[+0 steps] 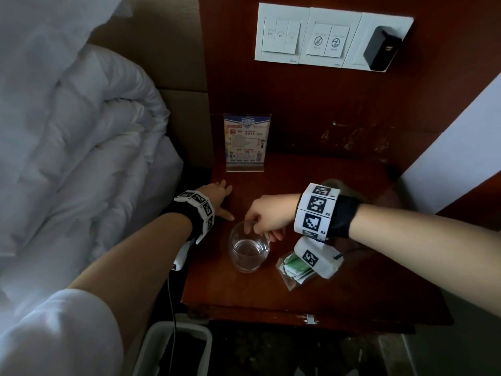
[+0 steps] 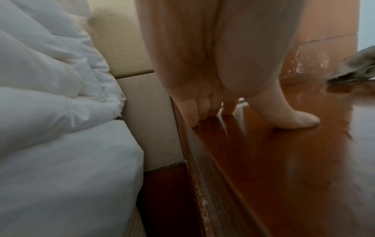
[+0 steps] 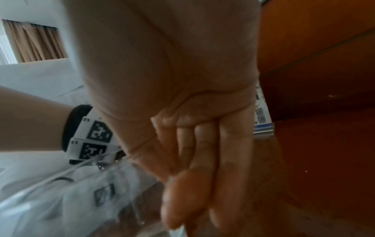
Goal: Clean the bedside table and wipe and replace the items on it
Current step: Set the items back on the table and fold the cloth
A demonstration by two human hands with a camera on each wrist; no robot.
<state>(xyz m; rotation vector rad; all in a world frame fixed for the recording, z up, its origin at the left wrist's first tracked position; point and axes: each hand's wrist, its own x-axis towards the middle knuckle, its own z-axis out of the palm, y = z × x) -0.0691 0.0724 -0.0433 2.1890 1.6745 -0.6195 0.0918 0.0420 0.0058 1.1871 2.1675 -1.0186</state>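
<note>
On the red-brown bedside table (image 1: pixel 352 280) beside the bed (image 1: pixel 81 131), right hand (image 1: pixel 268 215) fingers grip the glass (image 1: pixel 249 249); left hand (image 1: pixel 217 199) rests flat.

Each bare forearm wears a black wrist strap (image 1: pixel 343 216) ringed with a band of white square tiles (image 1: pixel 314 210), every tile printed with a black-and-white coded marker and a small label (R2 and R3 can be read on the right one). Below the right band hangs a white camera box (image 1: pixel 317 257) bearing another marker, a thin black cable (image 1: pixel 349 252) leaving it. The left band (image 1: pixel 199 206) carries a similar white box (image 1: pixel 181 257) beneath with its own dark cable (image 1: pixel 172 299). A white short sleeve (image 1: pixel 54 335) covers the left upper arm.
</note>
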